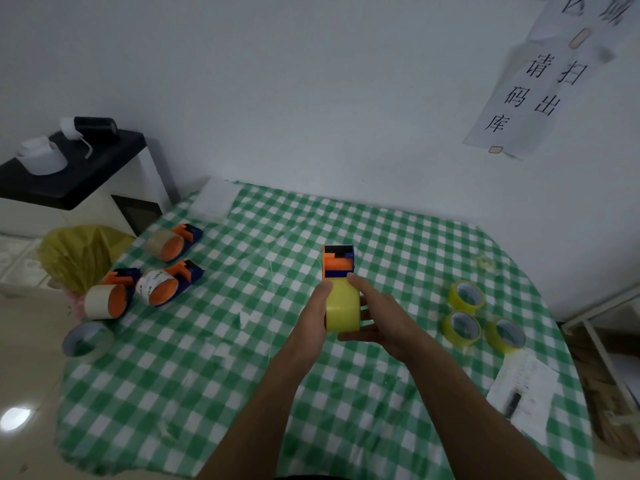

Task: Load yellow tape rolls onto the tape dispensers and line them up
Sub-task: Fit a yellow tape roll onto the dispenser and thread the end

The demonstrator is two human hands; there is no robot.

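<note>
Above the middle of the table I hold an orange and blue tape dispenser [338, 263] with a yellow tape roll [342, 310] sitting on it. My left hand [316, 315] grips the roll's left side. Cupping the right side and underside is my right hand [381, 315], its forefinger on top by the dispenser's blue bar. Three loose yellow rolls lie at the right: one [466, 296] farther back, two nearer [461, 328] [505, 335]. At the left lie three dispensers [175, 240] [169, 282] [110, 295] carrying clear or beige rolls.
A green checked cloth [242, 358] covers the table. A loose clear roll [87, 341] lies at its left edge. A sheet of paper with a pen [523, 393] lies at the right. A black-topped cabinet [69, 174] and a yellow bag [78, 254] stand to the left.
</note>
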